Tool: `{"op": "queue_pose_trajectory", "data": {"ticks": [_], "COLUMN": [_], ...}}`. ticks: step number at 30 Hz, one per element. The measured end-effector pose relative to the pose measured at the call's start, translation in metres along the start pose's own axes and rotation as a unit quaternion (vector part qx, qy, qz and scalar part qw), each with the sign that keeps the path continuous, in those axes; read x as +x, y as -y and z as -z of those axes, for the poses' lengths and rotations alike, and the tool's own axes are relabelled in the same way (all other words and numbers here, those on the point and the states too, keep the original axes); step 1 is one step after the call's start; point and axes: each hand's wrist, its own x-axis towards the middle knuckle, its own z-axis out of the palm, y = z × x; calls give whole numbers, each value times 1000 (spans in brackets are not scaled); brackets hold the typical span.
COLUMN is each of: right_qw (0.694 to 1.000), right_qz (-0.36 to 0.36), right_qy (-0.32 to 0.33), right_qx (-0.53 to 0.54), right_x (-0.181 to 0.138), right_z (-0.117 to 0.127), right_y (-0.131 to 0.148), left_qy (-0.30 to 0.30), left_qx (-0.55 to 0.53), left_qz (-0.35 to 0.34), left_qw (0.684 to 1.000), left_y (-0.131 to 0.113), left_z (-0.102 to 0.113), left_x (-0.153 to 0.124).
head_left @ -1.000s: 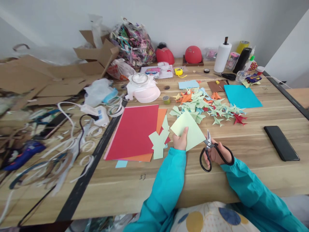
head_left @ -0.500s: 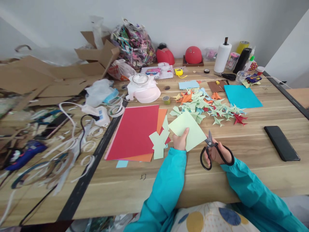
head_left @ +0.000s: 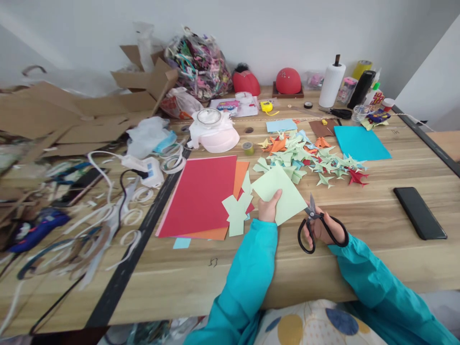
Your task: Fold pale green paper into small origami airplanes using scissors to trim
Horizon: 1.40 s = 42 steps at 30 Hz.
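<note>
The left hand gripped the green paper, thumb on the upper face. The right hand held the scissors by the handles, with the blades parted at the right corner of the green paper. On the worktop, folded paper shapes lay beyond the green paper, red paper lay left of it, and a phone lay well to its right.
</note>
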Motion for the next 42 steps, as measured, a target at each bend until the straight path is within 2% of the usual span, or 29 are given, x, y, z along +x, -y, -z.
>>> {"op": "queue_pose_trajectory", "data": {"ticks": [4, 8, 19, 27, 36, 42], "right_qw": [1000, 1000, 999, 1000, 999, 998], "right_qz": [-13, -22, 14, -2, 11, 8], "right_qy": [-7, -7, 16, -12, -12, -17], "right_qx": [-15, -14, 29, 19, 38, 56], "right_x": [0, -1, 2, 4, 6, 7], "right_z": [3, 2, -5, -8, -7, -9], "right_y": [-2, -3, 3, 5, 4, 5], "left_qy": [-19, -13, -7, -10, -31, -17], "left_qx": [22, 32, 26, 51, 72, 66], "left_qz": [-1, -19, -92, -126, -130, -146], "left_qw": [1000, 999, 995, 991, 988, 987], "left_y": [-5, -7, -5, 0, 4, 3], "left_z": [-4, -7, -7, -5, -4, -4], "left_x": [-5, -9, -10, -7, -5, -4]}}
